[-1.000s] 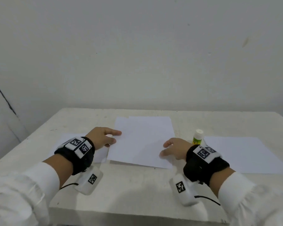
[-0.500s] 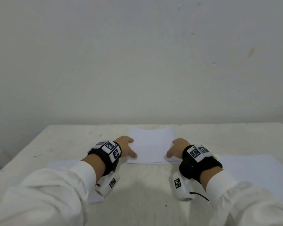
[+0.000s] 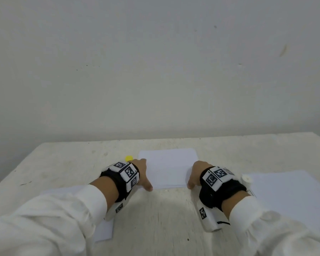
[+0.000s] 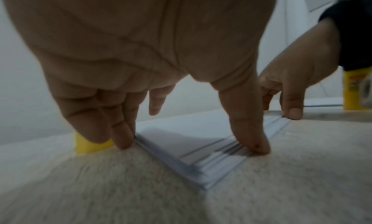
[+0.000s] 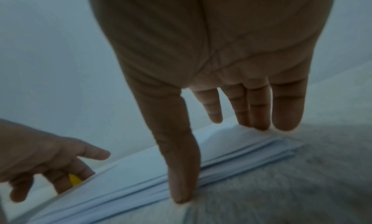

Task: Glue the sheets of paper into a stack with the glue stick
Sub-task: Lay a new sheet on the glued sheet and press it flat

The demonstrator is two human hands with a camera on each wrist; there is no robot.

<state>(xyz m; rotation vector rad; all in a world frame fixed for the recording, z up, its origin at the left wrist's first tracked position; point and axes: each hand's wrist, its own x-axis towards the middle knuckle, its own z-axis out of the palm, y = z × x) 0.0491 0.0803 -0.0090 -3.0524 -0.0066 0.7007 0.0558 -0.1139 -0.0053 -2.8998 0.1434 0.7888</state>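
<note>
A stack of white paper sheets (image 3: 167, 167) lies flat at the table's middle. My left hand (image 3: 146, 174) stands at its left edge, fingers straight, with the fingertips (image 4: 120, 140) against the side and the thumb (image 4: 253, 144) on the near edge. My right hand (image 3: 192, 174) mirrors it at the right edge, with its thumb (image 5: 181, 187) on the near edge and fingertips (image 5: 259, 122) at the side. Neither hand holds anything. The glue stick (image 3: 246, 179) stands behind my right wrist. Its yellow cap (image 3: 128, 158) sits just beyond my left hand.
A loose white sheet (image 3: 103, 231) lies at the near left, partly under my left arm. More white paper (image 3: 292, 196) lies to the right. The pale table (image 3: 63, 163) ends at a bare wall behind.
The top sheet, askew a second ago, now lies square on the stack. Both hands moved off its surface to the stack's side edges. The head view shifted.
</note>
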